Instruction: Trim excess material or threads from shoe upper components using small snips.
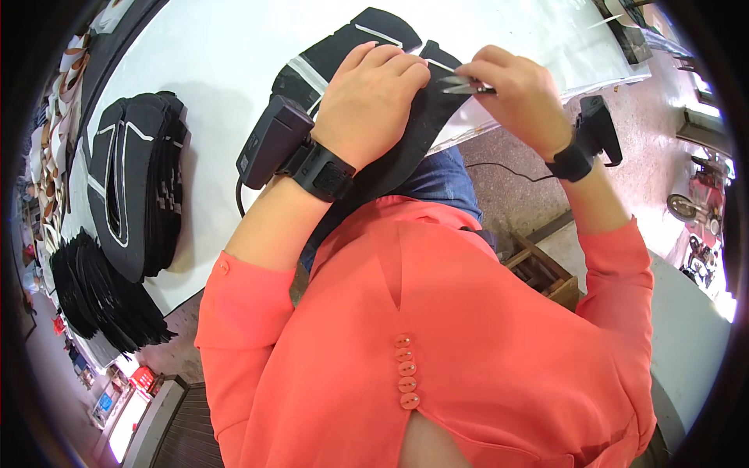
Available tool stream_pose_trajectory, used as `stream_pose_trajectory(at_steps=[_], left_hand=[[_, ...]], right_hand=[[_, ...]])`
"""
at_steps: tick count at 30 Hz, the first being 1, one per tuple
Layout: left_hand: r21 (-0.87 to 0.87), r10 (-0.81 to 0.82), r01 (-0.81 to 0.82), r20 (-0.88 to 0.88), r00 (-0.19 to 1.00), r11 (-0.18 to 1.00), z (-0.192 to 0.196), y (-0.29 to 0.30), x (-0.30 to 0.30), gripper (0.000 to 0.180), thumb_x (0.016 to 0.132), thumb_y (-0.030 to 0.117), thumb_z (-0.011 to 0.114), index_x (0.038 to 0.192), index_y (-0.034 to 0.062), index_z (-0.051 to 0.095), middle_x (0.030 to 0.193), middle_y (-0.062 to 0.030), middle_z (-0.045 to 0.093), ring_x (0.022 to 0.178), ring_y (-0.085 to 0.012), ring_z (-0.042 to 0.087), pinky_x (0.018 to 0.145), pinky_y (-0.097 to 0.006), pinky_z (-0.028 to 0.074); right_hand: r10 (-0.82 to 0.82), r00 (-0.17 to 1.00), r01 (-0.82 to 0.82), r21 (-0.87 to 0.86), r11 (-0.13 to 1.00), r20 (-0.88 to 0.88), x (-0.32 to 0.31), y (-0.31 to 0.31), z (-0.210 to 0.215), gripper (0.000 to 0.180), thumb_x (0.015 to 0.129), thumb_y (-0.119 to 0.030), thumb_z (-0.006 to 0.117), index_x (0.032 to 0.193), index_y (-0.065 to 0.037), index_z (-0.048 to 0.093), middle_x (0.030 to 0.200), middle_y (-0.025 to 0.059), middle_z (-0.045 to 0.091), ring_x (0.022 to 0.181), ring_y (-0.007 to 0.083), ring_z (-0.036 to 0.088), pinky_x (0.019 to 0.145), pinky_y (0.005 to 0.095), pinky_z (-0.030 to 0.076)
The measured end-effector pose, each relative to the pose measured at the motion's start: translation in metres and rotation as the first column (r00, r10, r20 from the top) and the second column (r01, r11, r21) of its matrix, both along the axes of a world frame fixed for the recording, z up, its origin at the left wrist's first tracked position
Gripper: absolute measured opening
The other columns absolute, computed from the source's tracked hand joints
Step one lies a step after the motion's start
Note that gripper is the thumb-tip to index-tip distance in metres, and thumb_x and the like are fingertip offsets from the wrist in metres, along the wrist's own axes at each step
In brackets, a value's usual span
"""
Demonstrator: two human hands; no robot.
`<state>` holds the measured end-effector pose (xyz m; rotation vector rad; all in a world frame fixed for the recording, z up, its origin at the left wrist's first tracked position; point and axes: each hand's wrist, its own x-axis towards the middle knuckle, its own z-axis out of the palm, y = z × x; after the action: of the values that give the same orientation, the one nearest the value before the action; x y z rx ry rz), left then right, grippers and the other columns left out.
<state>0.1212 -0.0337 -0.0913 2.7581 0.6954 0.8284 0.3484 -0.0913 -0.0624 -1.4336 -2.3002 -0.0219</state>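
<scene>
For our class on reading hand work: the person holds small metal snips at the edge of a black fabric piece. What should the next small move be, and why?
Probably close the snips on whatever stands out at that edge. The right hand has the blades at the black fabric piece, and the left hand presses it flat on the white table.

Beside my work, on my left

A stack of black cut pieces [133, 187] lies on the white table [218, 54], a fanned black bundle [94, 300] just below it.
</scene>
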Motion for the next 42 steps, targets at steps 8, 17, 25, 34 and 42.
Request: stream_pose_trajectory(at_steps=[8, 17, 25, 34, 42], left_hand=[[-0.014, -0.017, 0.017, -0.009, 1.000, 1.000, 0.000, -0.002, 0.003, 0.029, 0.084, 0.003, 0.064, 0.112, 0.0104, 0.066, 0.111, -0.0036, 0.066, 0.109, -0.0255, 0.060, 0.099, -0.040, 0.045], [0.036, 0.043, -0.041, -0.062, 0.997, 0.999, 0.003, -0.019, 0.007, 0.038, 0.084, 0.029, 0.074, 0.118, 0.0132, 0.067, 0.123, -0.0024, 0.059, 0.118, -0.0268, 0.054, 0.107, -0.044, 0.040], [0.045, 0.049, -0.043, -0.146, 0.988, 0.998, 0.005, -0.019, 0.008, 0.044, 0.084, 0.037, 0.074, 0.120, 0.0132, 0.067, 0.126, -0.0012, 0.061, 0.122, -0.0260, 0.052, 0.109, -0.045, 0.038], [0.042, 0.054, -0.048, -0.160, 0.986, 0.998, 0.006, -0.019, 0.007, 0.045, 0.085, 0.038, 0.073, 0.121, 0.0130, 0.067, 0.127, -0.0008, 0.061, 0.123, -0.0262, 0.052, 0.109, -0.044, 0.039], [0.027, 0.042, -0.038, -0.174, 0.984, 0.999, 0.009, -0.024, 0.008, 0.043, 0.082, 0.039, 0.075, 0.121, 0.0230, 0.068, 0.127, -0.0026, 0.060, 0.124, -0.0274, 0.053, 0.110, -0.050, 0.037]], right_hand=[[0.021, 0.991, -0.012, -0.073, 0.997, 0.131, -0.017, -0.022, 0.003, 0.018, 0.077, -0.005, 0.065, 0.094, -0.007, 0.070, 0.087, 0.0063, 0.058, 0.069, 0.0273, 0.063, 0.065, 0.0366, 0.053], [-0.172, 0.977, 0.169, -0.034, 0.985, -0.125, -0.007, -0.040, 0.004, 0.025, 0.079, -0.017, 0.075, 0.101, -0.007, 0.069, 0.098, 0.0066, 0.067, 0.076, 0.0247, 0.067, 0.071, 0.0349, 0.053], [-0.454, 0.889, 0.405, -0.370, 0.836, -0.053, -0.004, -0.053, 0.004, 0.042, 0.097, -0.046, 0.060, 0.088, -0.005, 0.056, 0.068, 0.0155, 0.064, 0.068, 0.0370, 0.065, 0.060, 0.0445, 0.050], [-0.442, 0.894, 0.410, -0.268, 0.872, -0.070, -0.017, -0.042, -0.004, 0.035, 0.095, -0.039, 0.064, 0.087, -0.005, 0.057, 0.069, 0.0149, 0.064, 0.065, 0.0372, 0.065, 0.057, 0.0453, 0.049], [-0.509, 0.794, 0.390, -0.365, 0.846, -0.332, -0.011, -0.042, -0.005, 0.034, 0.097, -0.035, 0.064, 0.087, -0.003, 0.058, 0.070, 0.0151, 0.064, 0.066, 0.0339, 0.064, 0.059, 0.0404, 0.048]])
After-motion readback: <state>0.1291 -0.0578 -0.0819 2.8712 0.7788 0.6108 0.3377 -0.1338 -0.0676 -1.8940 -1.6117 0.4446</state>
